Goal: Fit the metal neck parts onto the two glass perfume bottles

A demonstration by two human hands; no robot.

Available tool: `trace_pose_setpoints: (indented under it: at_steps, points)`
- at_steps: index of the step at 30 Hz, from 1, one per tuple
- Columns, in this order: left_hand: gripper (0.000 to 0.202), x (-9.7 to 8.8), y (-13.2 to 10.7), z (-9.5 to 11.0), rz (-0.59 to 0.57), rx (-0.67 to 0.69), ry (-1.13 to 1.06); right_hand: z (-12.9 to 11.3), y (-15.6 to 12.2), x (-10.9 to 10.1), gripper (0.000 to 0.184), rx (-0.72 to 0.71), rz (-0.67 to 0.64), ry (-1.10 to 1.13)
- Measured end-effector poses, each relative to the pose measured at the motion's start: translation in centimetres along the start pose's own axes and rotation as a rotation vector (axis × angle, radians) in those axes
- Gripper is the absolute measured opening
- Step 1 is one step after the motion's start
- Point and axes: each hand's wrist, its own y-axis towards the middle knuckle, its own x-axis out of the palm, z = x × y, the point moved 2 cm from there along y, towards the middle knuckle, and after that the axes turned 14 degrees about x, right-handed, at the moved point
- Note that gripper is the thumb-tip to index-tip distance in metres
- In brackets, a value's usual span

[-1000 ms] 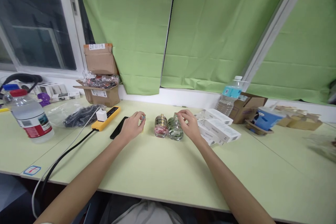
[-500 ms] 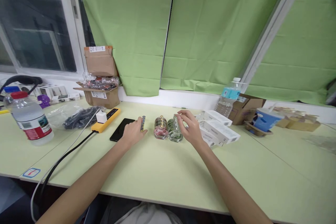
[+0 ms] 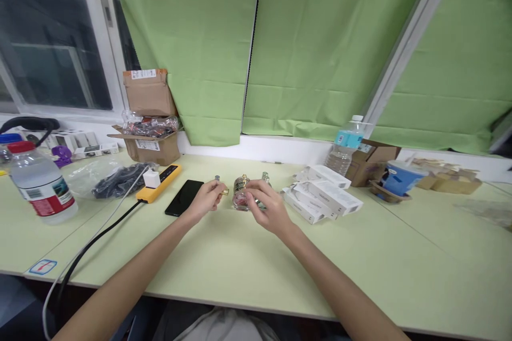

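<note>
Between the thumb and fingers of my left hand [image 3: 206,200], a small gold-coloured piece [image 3: 225,192] sticks out to the right. Just behind that hand shows the top of a small grey object [image 3: 217,177]; the rest is hidden. A pink glass bottle [image 3: 240,201] with gold on top stands at the centre. My right hand [image 3: 268,206] is at its right side, thumb and fingers closed together in front of it. Whatever those fingertips pinch, if anything, is too small to make out. Behind the right hand a green glass bottle [image 3: 265,177] is mostly covered.
A black phone [image 3: 184,198] lies left of my left hand, near a yellow power strip [image 3: 158,186]. White boxes [image 3: 324,194] are piled right of the bottles, with a water bottle [image 3: 344,152] and a blue cup [image 3: 400,178] beyond. A red-capped bottle [image 3: 42,184] stands far left.
My right hand has moved left from the green bottle to the pink one. My left hand has turned, and a gold-coloured piece now shows at its fingertips. The view has shifted slightly.
</note>
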Motion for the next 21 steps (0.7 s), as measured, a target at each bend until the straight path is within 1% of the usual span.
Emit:
trace_pose_setpoints:
  at_steps: [2, 3, 4, 6, 8, 11, 13, 15, 18, 19, 21]
  points:
    - [0.026, 0.6, -0.1, -0.3, -0.023, -0.145, -0.363, -0.3, -0.3, 0.8, 0.023, 0.015, -0.033, 0.004]
    - [0.027, 1.1, -0.2, -0.4, -0.043, -0.201, -0.496, -0.4, -0.5, 1.2, 0.023, 0.025, -0.048, -0.001]
    - [0.027, 1.5, -0.4, -0.5, -0.063, -0.249, -0.594, -0.4, -0.6, 1.5, 0.024, 0.039, -0.066, -0.011]
    - [0.028, 2.5, -0.9, -0.9, -0.093, -0.328, -0.699, -0.4, -0.8, 2.1, 0.028, 0.085, -0.099, -0.047]
    - [0.027, 3.5, -1.3, -1.2, -0.1, -0.38, -0.725, -0.3, -0.9, 2.3, 0.031, 0.135, -0.126, -0.089]
    - [0.028, 4.5, -1.7, -1.6, -0.087, -0.426, -0.708, -0.2, -1.0, 2.3, 0.03, 0.166, -0.177, -0.129]
    - [0.028, 4.8, -1.7, -1.7, -0.065, -0.435, -0.717, -0.2, -1.1, 2.2, 0.028, 0.17, -0.187, -0.134]
    - [0.026, 4.7, -1.7, -1.9, -0.027, -0.431, -0.764, -0.4, -1.1, 2.1, 0.025, 0.165, -0.155, -0.127]
    - [0.021, 4.3, -1.5, -2.2, 0.064, -0.415, -0.827, -1.0, -1.2, 1.9, 0.017, 0.102, -0.096, -0.11]
    - [0.019, 4.1, -1.5, -2.3, 0.08, -0.411, -0.834, -1.3, -1.3, 1.9, 0.015, 0.065, -0.099, -0.106]
    - [0.015, 3.7, -1.5, -2.5, 0.083, -0.406, -0.828, -1.9, -1.6, 2.2, 0.014, -0.02, -0.147, -0.111]
